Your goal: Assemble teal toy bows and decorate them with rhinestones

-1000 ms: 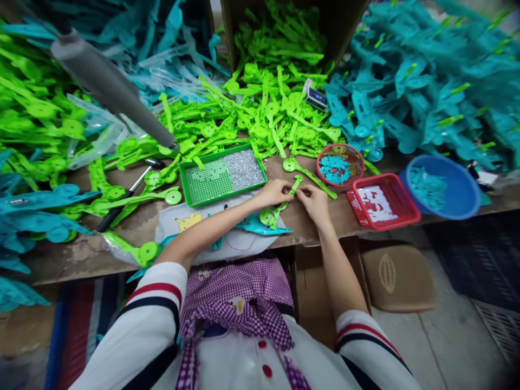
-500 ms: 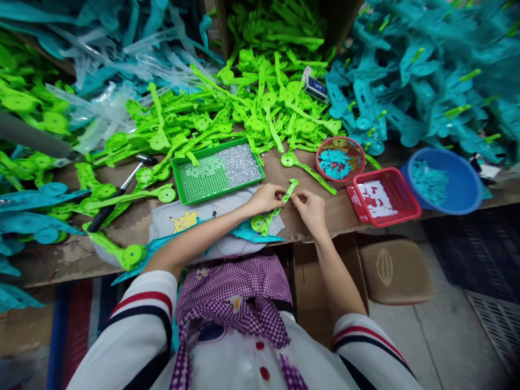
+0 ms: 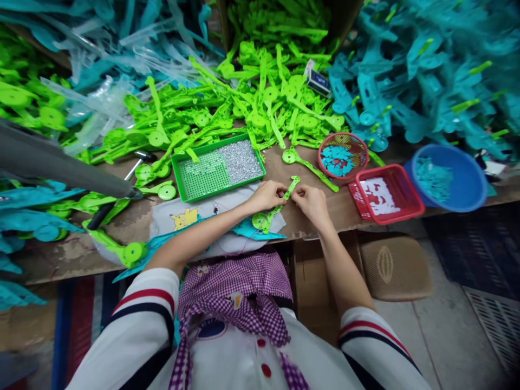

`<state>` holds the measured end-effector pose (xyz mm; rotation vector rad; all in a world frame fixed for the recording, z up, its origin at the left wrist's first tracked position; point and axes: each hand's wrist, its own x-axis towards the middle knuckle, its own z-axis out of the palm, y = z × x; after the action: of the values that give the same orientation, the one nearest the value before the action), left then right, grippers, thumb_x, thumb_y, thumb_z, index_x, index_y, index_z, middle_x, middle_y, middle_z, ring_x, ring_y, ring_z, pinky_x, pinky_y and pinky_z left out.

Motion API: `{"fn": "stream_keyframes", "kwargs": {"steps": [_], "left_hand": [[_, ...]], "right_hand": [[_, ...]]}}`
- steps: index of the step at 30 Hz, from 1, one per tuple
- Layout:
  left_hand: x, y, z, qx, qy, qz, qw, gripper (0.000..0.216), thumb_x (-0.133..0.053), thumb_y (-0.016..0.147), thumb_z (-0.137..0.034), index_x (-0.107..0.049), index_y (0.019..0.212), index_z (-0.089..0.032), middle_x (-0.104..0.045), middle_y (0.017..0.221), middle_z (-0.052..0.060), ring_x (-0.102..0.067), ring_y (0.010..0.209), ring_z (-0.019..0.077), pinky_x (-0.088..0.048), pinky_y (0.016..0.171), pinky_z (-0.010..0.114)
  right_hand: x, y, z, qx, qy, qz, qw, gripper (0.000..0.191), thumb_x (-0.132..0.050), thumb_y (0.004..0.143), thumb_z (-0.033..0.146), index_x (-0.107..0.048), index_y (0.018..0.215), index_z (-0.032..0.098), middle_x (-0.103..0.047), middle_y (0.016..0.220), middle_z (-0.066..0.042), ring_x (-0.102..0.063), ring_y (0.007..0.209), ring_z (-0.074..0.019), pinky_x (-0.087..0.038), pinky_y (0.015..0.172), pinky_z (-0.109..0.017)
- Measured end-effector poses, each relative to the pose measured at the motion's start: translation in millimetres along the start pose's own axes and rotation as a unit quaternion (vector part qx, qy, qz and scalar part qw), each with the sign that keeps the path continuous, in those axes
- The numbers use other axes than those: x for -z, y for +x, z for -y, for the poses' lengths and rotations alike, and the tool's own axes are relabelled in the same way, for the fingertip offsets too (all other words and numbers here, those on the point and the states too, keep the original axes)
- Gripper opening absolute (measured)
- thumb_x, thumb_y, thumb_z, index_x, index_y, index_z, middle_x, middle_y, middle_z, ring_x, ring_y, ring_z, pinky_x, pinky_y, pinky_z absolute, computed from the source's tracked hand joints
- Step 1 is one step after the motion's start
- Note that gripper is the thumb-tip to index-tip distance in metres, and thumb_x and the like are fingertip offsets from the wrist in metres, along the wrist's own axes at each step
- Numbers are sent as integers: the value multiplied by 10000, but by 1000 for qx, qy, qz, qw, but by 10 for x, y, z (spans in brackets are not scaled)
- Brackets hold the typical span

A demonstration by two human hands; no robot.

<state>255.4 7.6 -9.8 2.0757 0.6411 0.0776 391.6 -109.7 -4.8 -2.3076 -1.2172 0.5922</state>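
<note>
- Head view: your left hand (image 3: 266, 196) and right hand (image 3: 311, 201) pinch one slim bright-green plastic arm with a round disc end (image 3: 273, 210) between them, low over the brown cardboard-covered bench (image 3: 300, 170).
- Fingers of both hands are closed on its upper end; the disc end hangs toward you.
- Your forearms converge, with the wrists near the bench edge.
- A green perforated plastic tray (image 3: 218, 168) lies just beyond your left hand.
</note>
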Motion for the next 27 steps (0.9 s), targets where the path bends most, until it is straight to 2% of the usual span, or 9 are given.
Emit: {"fn": "stream_keyframes", "kwargs": {"steps": [5, 9, 11, 15, 20, 24, 27], "left_hand": [[10, 15, -9, -6, 22, 8, 1000, 334, -732, 727, -184, -786, 1056, -160, -737, 829, 19, -634, 748, 157, -439, 683, 252], [10, 13, -14, -2, 30, 8, 1000, 334, -732, 735, -203, -781, 1060, -149, -723, 810, 18, -615, 722, 153, -416, 658, 256], [8, 14, -11, -1, 27, 9, 1000, 320, -730, 730, -206, -782, 1040, -146, -720, 801, 17, -610, 714, 152, -410, 650, 256], [3, 37, 6, -4, 17, 8, 1000, 251, -732, 710, -208, -789, 949, -159, -720, 759, 6, -604, 702, 154, -407, 658, 259], [75, 16, -13, -3, 25, 26, 999, 248, -745, 746, -237, -789, 974, -151, -727, 743, 4, -613, 709, 158, -402, 673, 263], [168, -93, -125, -19, 95, 26, 995, 199, -638, 891, -256, -780, 992, -159, -758, 847, 44, -655, 798, 178, -438, 749, 284], [88, -168, -255, -16, 179, 6, 984, 253, -521, 960, -207, -760, 1020, -149, -757, 961, 98, -679, 906, 211, -475, 828, 323]], "right_hand": [[17, 38, -36, 57, -31, 6, 998, 172, -605, 864, 327, -730, 820, 217, -775, 826, -71, -710, 811, -248, -379, 655, -297], [28, 83, -89, 83, -52, 30, 995, 157, -602, 886, 317, -714, 842, 216, -753, 818, -69, -675, 774, -237, -364, 649, -301], [34, 117, -136, 116, -25, 24, 993, 131, -624, 873, 306, -704, 914, 211, -736, 862, -67, -651, 790, -225, -389, 679, -302], [56, 241, -233, 188, 77, 40, 978, 231, -682, 830, 298, -673, 1039, 201, -698, 992, -67, -616, 832, -195, -441, 741, -303], [99, 399, -263, 167, 127, 122, 970, 192, -678, 810, 353, -627, 899, 191, -622, 732, 6, -551, 688, -161, -399, 663, -287], [119, 426, -252, 158, 111, 133, 972, 210, -697, 774, 348, -588, 874, 199, -603, 731, 16, -522, 667, -151, -367, 646, -279], [124, 440, -250, 154, 112, 148, 971, 210, -694, 763, 336, -563, 866, 208, -586, 723, 19, -513, 664, -154, -354, 633, -276]]}}
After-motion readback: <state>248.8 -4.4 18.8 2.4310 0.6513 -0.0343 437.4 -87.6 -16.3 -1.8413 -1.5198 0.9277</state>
